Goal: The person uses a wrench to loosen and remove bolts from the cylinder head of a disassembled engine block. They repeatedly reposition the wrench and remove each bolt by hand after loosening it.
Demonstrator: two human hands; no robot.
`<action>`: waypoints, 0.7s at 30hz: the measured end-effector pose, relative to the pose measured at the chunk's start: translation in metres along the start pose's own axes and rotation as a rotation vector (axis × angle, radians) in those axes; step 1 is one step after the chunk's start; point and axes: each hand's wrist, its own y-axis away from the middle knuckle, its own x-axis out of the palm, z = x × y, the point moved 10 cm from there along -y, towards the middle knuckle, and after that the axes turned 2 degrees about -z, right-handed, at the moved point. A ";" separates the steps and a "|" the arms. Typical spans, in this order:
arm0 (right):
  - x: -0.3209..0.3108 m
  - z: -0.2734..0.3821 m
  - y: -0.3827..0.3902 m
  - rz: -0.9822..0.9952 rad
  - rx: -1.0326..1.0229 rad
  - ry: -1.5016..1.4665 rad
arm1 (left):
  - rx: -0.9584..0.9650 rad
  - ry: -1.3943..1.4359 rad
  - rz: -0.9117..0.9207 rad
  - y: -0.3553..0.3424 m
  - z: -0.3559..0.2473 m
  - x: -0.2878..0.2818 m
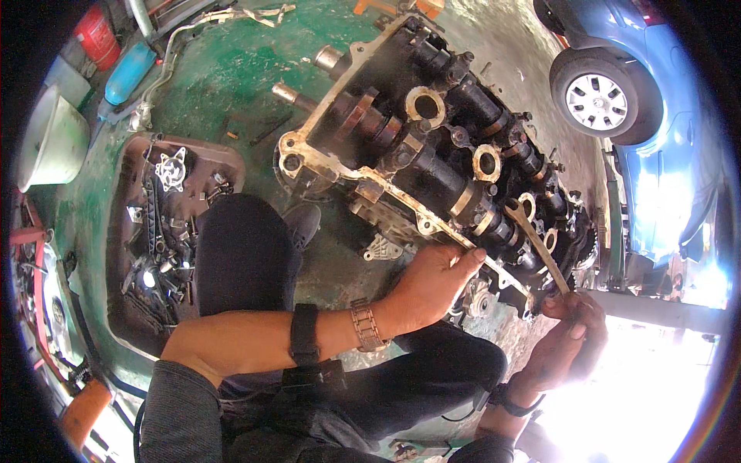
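Note:
An engine's cylinder head (421, 217), dark with oil and with its camshafts (432, 174) exposed, stands before me, its pale rim running along the near side. My left hand (432, 284) grips that rim, thumb on top; its other fingers are mostly hidden. Held at its lower end in my right hand (570, 328) is a wrench (544, 251). The wrench slants up and left over the camshaft caps, with its upper end close to a cap; whether it sits on a bolt I cannot tell. Both my hands are closed.
A brown tray (123, 309) full of loose engine parts lies on the green floor at left. Beyond it stand a whitish bucket (58, 143), a blue cylinder (130, 73) and a red container (98, 42). A blue car (668, 154) is at right. My knee (243, 255) rises beside the tray.

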 end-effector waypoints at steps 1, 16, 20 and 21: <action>-0.002 -0.001 0.002 -0.010 -0.004 -0.010 | -0.007 -0.014 0.000 0.000 0.002 0.000; 0.017 -0.029 0.011 0.011 0.078 -0.247 | -0.008 -0.037 -0.027 0.003 -0.013 -0.002; 0.017 -0.041 0.012 0.002 0.123 -0.303 | -0.023 -0.027 -0.037 0.004 -0.010 -0.001; 0.016 -0.046 0.012 -0.007 0.143 -0.323 | 0.009 -0.029 -0.047 0.004 -0.012 -0.001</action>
